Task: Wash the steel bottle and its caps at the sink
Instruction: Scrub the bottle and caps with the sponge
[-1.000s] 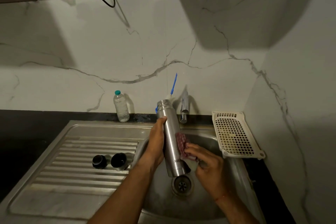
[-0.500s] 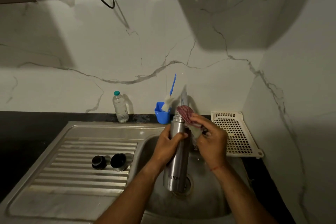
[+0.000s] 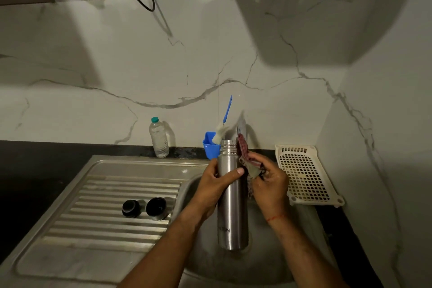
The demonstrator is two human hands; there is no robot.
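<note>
The open steel bottle [image 3: 232,208] stands nearly upright over the sink basin [image 3: 311,224]. My left hand [image 3: 216,188] grips its upper body, thumb across the front. My right hand [image 3: 268,182] holds a dark red scrub pad [image 3: 243,151] against the bottle's right side, just below the threaded neck. Two dark caps [image 3: 131,208] [image 3: 156,207] sit side by side on the ribbed drainboard [image 3: 93,213] to the left.
A blue cup [image 3: 211,147] with a blue-handled bottle brush [image 3: 224,119] stands behind the bottle, next to the tap [image 3: 240,126]. A small plastic water bottle [image 3: 159,139] stands at the wall. A cream perforated tray [image 3: 304,174] lies right of the basin.
The bottle has swung from tilted to nearly upright and shifted right. My right hand with the pad rose from the bottle's lower body to its neck, then slipped slightly down its right side.
</note>
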